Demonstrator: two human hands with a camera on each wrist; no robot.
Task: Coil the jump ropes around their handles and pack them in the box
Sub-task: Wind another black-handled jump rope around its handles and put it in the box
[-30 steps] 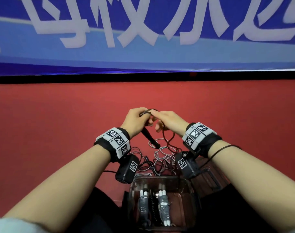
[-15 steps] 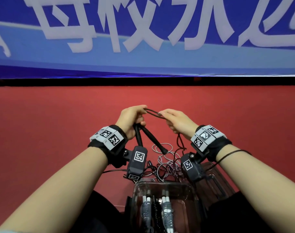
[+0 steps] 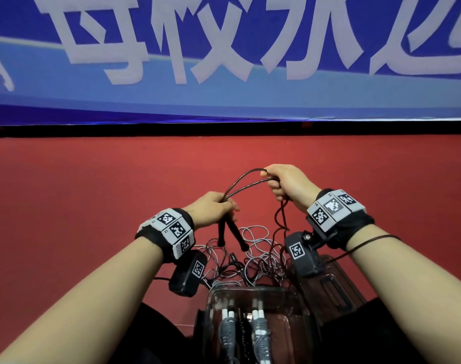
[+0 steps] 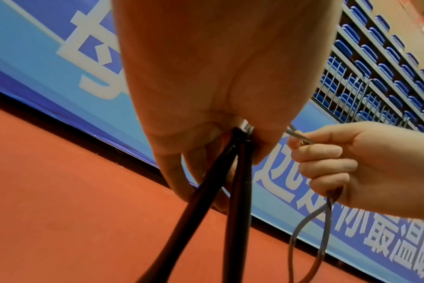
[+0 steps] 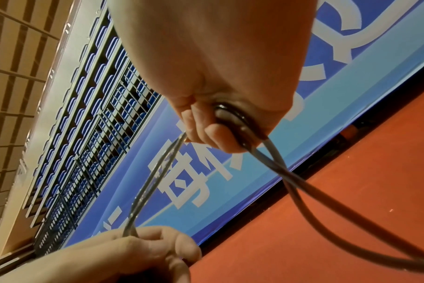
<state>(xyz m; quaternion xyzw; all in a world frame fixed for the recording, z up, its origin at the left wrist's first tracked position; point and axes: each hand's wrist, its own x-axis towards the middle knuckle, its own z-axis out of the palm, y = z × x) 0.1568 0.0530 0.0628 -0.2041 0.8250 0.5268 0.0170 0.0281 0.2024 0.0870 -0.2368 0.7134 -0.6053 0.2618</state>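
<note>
Both forearms are bare. On the left wrist [image 3: 166, 232] sits a black band with grey-white blocks, each block printed with a black-and-white square code. Below it hangs a small black camera box [image 3: 188, 274] with one more code. The right wrist [image 3: 337, 214] has the same band, and its camera box [image 3: 303, 254] too. A thin dark hair tie [image 3: 368, 241] goes around the right forearm.

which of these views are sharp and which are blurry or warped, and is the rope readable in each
Head view: evenly lit and sharp on the left hand, right hand and black rope; the banner bows from the wide lens. Left wrist view: palm fills the frame, soft; the handles smear toward the bottom edge. Right wrist view: rope readable though soft, horizon strongly tilted.
</note>
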